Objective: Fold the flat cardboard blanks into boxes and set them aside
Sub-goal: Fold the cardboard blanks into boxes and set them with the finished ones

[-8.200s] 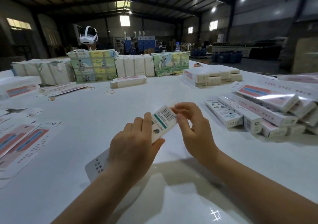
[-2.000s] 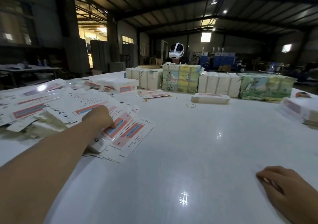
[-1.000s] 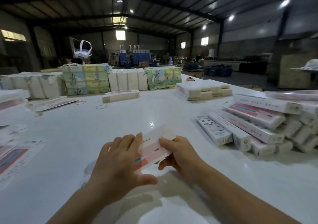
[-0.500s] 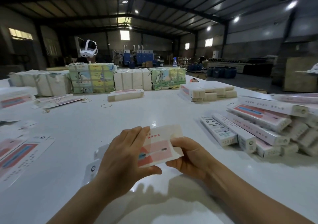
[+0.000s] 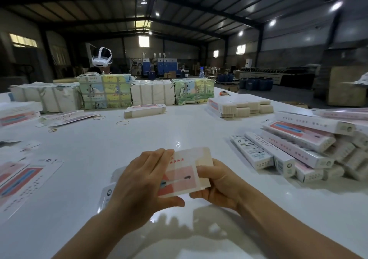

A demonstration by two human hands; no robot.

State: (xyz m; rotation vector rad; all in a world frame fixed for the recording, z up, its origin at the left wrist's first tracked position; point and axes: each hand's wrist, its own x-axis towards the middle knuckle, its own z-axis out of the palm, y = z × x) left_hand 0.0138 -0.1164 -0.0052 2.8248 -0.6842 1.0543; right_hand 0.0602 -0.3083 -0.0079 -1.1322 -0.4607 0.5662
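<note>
glossy white table (image 5: 199, 131), dim warehouse; both hands grip cardboard blank (image 5: 185, 172).

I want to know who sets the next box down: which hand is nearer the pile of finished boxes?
Right. The right hand grips the blank's edge on the side facing the pile of finished boxes; the left hand holds the blank's far side.

Pink-and-white cardboard blank (image 5: 185, 171) held above table, printed face up, partly folded. Finished long white boxes (image 5: 288, 149) piled at right, lying flat. Unfolded flat blanks (image 5: 20, 181) spread at left edge.
</note>
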